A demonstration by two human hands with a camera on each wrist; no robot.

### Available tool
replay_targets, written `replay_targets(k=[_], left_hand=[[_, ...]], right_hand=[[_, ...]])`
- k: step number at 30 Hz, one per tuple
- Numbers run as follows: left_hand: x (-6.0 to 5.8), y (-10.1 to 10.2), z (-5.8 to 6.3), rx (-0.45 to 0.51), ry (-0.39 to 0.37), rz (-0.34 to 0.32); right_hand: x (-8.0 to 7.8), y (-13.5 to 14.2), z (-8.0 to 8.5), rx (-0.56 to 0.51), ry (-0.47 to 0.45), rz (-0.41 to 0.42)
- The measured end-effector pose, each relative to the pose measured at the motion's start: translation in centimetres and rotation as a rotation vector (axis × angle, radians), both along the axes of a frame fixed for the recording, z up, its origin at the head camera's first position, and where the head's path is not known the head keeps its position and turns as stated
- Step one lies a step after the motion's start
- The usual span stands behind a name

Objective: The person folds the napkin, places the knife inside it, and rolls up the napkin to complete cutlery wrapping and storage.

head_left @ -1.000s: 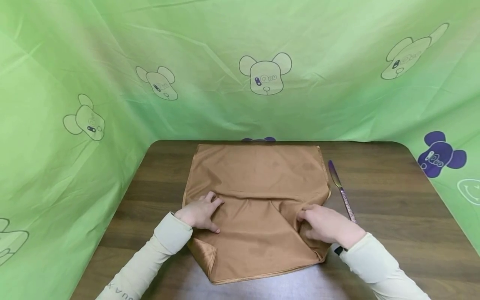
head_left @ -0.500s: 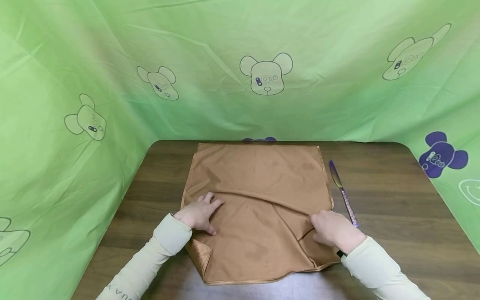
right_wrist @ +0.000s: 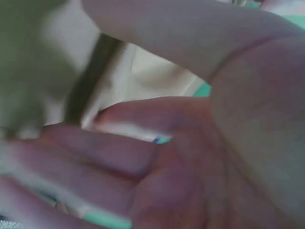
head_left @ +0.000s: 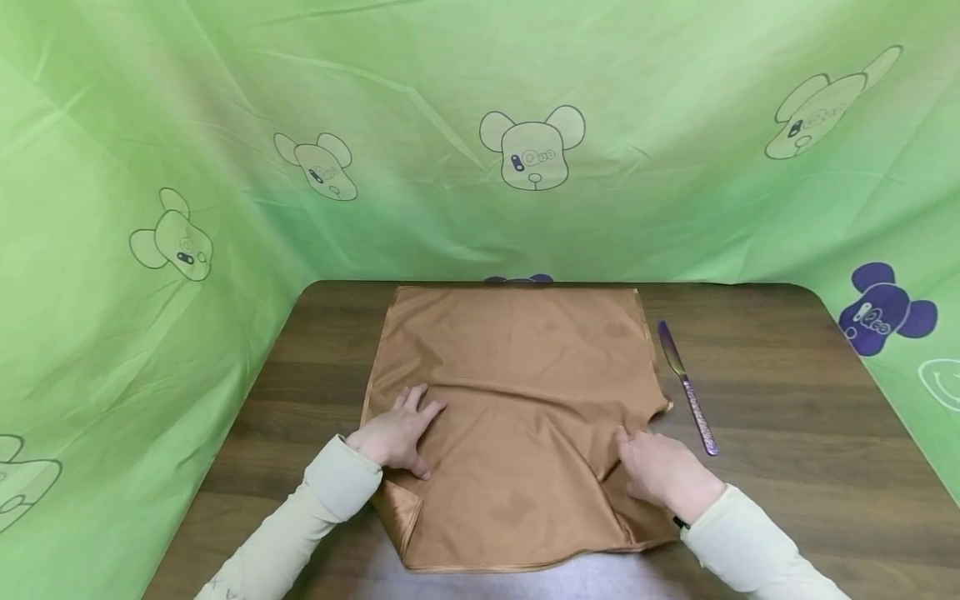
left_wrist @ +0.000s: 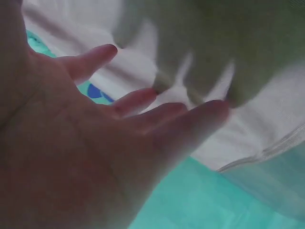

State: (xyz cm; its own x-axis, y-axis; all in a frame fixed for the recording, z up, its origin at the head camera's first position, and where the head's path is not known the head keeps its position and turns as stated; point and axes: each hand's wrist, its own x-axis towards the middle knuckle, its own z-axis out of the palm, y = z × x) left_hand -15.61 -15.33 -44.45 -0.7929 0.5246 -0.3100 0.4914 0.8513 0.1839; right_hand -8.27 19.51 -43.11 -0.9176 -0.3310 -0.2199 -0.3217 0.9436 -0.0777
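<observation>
Brown cloth: It lies (head_left: pixel 517 450) across the middle of the desk (head_left: pixel 795 400), its far hem just short of the desk's far edge and its near hem towards the person's side.
Smooth part: The far half lies almost flat, with straight hems at both far corners; by its look, that half is done.
Unsettled part: A ridge crosses the middle, deeper creases gather at the right, and the near-left flap (head_left: pixel 401 508) is turned over, showing a shinier face. These look like what is left to flatten.
Left hand: It rests (head_left: pixel 393 433) on the cloth's left side, fingers spread and thumb apart.
Right hand: It touches (head_left: pixel 663 471) the creased right side. The right wrist view shows long fingers at the cloth with the thumb apart from them; whether any fabric is pinched cannot be told.
Knife: It lies (head_left: pixel 684 387) just beside the cloth, towards the desk's right edge, blade pointing to the far edge, its purple handle nearer the person.
Sleeves: Both are pale; a dark band (head_left: pixel 680 522) shows at the right cuff.
Backdrop: Green fabric (head_left: pixel 420 225) printed with bear heads rises behind the far edge and at both sides.
</observation>
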Motion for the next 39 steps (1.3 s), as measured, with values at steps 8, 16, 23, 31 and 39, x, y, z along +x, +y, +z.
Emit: replay_targets(k=[8,16,23,31,39], left_hand=[[1.0,-0.4,0.7,-0.021,0.031,-0.076],[1.5,-1.7,1.4,-0.082,-0.091,0.009],[2.3,-3.2,2.1,-0.235,-0.151,0.168],[1.8,-4.0,2.2,-0.189,-0.116,0.171],[-1.0,-3.2,0.5,0.032,0.119,0.041]], right_hand=[[0.3,0.1,0.6,0.066,0.082,-0.096],[-0.2,0.1,-0.6,0.057,0.130,-0.072],[-0.8,0.8,-0.3,0.047,0.016,-0.090],[-1.9,1.6,-0.7,-0.006,0.040,-0.142],[-2.9,1.8,-1.4,-0.054,-0.029,-0.131]])
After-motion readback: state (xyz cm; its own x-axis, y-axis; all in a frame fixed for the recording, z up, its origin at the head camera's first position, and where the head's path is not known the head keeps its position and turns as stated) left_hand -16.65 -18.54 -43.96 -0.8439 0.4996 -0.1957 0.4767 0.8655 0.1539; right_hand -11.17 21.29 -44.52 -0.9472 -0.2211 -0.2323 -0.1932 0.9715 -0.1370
